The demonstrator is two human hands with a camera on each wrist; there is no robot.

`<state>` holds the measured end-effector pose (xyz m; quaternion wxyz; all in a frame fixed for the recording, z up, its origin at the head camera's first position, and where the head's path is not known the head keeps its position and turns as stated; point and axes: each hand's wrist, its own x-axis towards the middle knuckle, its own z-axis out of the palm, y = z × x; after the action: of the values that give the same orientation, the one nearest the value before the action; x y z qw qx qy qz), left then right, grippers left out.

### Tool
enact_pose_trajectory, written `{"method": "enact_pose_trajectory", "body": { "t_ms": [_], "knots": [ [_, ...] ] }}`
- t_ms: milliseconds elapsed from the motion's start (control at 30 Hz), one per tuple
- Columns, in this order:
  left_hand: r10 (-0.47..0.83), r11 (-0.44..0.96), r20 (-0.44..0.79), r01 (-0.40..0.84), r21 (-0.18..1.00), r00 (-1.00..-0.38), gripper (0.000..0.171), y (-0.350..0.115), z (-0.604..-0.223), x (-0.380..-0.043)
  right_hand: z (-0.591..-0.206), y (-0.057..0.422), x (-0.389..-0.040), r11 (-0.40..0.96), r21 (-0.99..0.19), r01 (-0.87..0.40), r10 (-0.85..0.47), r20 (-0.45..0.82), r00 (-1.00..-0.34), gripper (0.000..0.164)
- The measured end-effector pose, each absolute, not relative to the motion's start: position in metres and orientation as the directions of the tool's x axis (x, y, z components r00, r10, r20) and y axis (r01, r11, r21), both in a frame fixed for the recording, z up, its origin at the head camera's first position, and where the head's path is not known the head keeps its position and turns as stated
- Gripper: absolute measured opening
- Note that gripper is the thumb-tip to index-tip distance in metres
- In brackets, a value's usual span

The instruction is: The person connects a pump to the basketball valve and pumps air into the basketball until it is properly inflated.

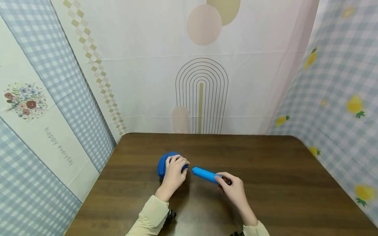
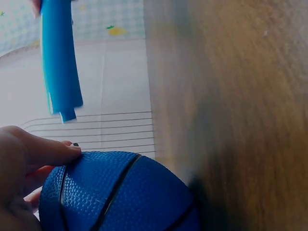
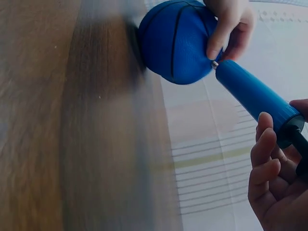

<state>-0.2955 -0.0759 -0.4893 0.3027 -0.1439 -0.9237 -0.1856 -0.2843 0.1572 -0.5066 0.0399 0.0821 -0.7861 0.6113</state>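
Observation:
A small blue basketball (image 1: 163, 165) with black seams stands at the left middle of the table. My left hand (image 1: 175, 173) grips it from the near right side, fingers curled over its top. A short metal piece, like a pump needle (image 3: 214, 64), sticks out of the ball beside my left fingertips. To the right, my right hand (image 1: 234, 188) holds a light-blue hand pump (image 1: 205, 174) near its black-handled end. The pump slants, its narrow nozzle (image 2: 68, 114) directed at the ball and a small gap short of it in the head view.
Both hands work over a dark brown wooden table (image 1: 280, 177) with rounded far corners. A white patterned cloth (image 1: 141, 82) hangs behind it. Blue checked cloths line the left and right sides, the right one (image 1: 333, 131) printed with yellow pineapples.

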Motion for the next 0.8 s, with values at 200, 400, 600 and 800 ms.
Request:
{"method": "enact_pose_trajectory", "body": {
  "t_ms": [200,400,600,800],
  "knots": [
    [0.171,0.872,0.628,0.413,0.262,-0.759,0.018,-0.075,-0.492,-0.297,-0.511,0.150,-0.294,0.239,-0.953,-0.187,-0.090,0.170,-0.981,0.012],
    [0.169,0.863,0.627,0.421,0.278,-0.760,0.017,-0.075,-0.492,-0.295,-0.513,0.149,-0.299,0.241,-0.950,-0.198,-0.084,0.183,-0.980,0.009],
    [0.185,0.856,0.627,0.437,0.274,-0.756,0.016,-0.075,-0.494,-0.293,-0.512,0.152,-0.303,0.269,-0.942,-0.199,-0.126,0.170,-0.977,0.014],
    [0.175,0.849,0.642,0.444,0.286,-0.747,0.017,-0.078,-0.494,-0.293,-0.506,0.155,-0.306,0.298,-0.934,-0.199,-0.138,0.164,-0.977,0.012]
  ]
}}
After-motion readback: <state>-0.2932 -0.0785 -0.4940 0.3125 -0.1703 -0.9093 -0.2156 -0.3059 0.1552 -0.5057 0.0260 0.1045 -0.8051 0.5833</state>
